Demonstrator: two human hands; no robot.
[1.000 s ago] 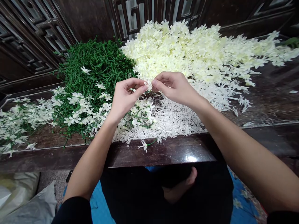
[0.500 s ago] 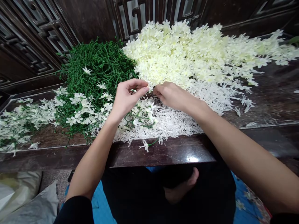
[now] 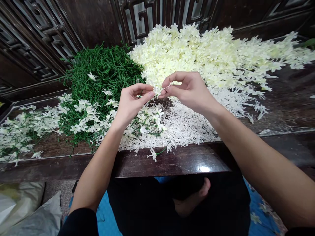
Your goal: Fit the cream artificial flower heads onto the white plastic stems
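Thumb and forefinger of my left hand (image 3: 131, 102) pinch a small white artificial flower (image 3: 157, 91), mostly hidden by the fingertips. Close on its right, my right hand (image 3: 193, 93) pinches a thin white stamen (image 3: 166, 87), its tip at or beside the flower; I cannot tell whether it is inside. Below the hands spreads a heap of white stamens (image 3: 192, 129). Behind them rises a large pile of cream-white blossoms (image 3: 187, 54). A tangle of green plastic stems (image 3: 103, 70) lies to the left, with white flowers on green stems (image 3: 82, 106) over its front.
Everything lies on a dark wooden bench (image 3: 177, 164) with a carved wooden back (image 3: 93, 19). More stemmed flowers (image 3: 27, 127) trail off left, and one (image 3: 152, 154) hangs over the front edge. Pale sacks (image 3: 44, 213) stand on the floor at lower left.
My right hand has lifted from the stamen heap and turned, and a thin white stamen now shows in its fingertips. The left hand has stayed almost in place with the flower.
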